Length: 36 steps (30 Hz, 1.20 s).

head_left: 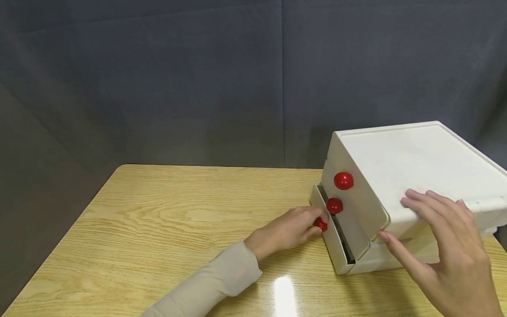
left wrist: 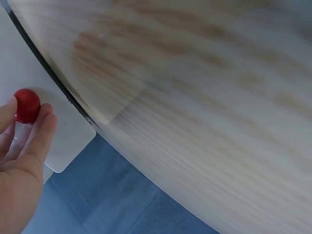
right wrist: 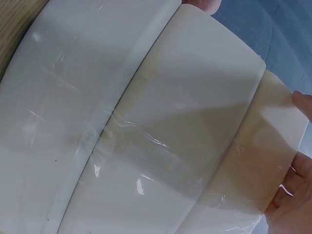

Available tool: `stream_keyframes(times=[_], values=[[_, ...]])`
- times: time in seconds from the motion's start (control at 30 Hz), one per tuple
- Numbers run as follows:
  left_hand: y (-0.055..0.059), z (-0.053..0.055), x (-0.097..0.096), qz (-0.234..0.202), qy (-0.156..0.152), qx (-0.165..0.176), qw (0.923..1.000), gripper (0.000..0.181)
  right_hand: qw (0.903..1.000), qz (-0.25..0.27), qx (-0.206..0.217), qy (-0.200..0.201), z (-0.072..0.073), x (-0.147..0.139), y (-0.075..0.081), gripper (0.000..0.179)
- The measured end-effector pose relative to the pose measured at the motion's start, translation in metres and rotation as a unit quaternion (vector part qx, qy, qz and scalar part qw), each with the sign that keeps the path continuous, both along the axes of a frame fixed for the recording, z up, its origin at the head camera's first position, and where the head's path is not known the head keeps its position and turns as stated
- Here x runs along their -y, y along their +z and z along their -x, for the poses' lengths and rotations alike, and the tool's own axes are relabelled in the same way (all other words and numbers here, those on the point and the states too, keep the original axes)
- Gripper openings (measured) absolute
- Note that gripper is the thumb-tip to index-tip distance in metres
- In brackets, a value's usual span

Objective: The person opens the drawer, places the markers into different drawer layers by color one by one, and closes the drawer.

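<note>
A white three-drawer cabinet [head_left: 420, 158] stands on the table's right side, its drawer fronts turned to the left. My left hand [head_left: 291, 230] pinches the red round knob [head_left: 321, 225] of the bottom drawer [head_left: 339, 252]. That drawer juts out a little, with a narrow dark gap behind its front. In the left wrist view, thumb and fingers lie on either side of the knob [left wrist: 28, 106]. My right hand [head_left: 453, 248] rests at the cabinet's near top edge, fingers spread over the top and thumb by the front corner. The right wrist view shows the cabinet's side wall [right wrist: 165, 117] below this hand.
Two more red knobs, the top one [head_left: 343, 180] and the middle one [head_left: 334, 205], stick out from the upper drawers, which sit closed. The wood-grain table [head_left: 178, 211] extends left of the cabinet. A dark curtain [head_left: 198, 88] hangs behind the table.
</note>
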<state>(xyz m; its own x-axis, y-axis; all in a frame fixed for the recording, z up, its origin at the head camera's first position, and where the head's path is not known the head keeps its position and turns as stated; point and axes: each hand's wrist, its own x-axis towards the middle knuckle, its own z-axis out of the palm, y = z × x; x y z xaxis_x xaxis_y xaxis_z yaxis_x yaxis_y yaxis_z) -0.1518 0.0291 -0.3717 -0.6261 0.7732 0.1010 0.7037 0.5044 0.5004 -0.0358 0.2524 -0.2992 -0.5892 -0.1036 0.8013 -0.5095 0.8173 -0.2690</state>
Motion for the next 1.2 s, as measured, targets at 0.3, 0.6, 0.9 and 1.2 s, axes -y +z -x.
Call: stream_keyframes(times=[0.3,0.6,0.9,1.2], values=[[0.001,-0.001,-0.007,0.015,0.002,-0.008,0.9999,0.025,0.9999,0.002,-0.010,0.007,0.000,0.001,-0.001,0.080],[0.001,-0.001,-0.011,0.021,-0.005,-0.024,0.9995,0.027,0.9997,-0.001,-0.024,0.008,0.001,0.000,-0.001,0.078],[-0.001,0.001,-0.009,0.024,-0.021,-0.021,0.9993,0.026,0.9992,0.007,-0.038,0.014,0.002,0.003,0.000,0.077],[0.000,0.001,-0.002,0.035,-0.019,-0.013,0.9991,0.034,0.9992,0.015,-0.034,0.013,0.001,0.005,0.001,0.074]])
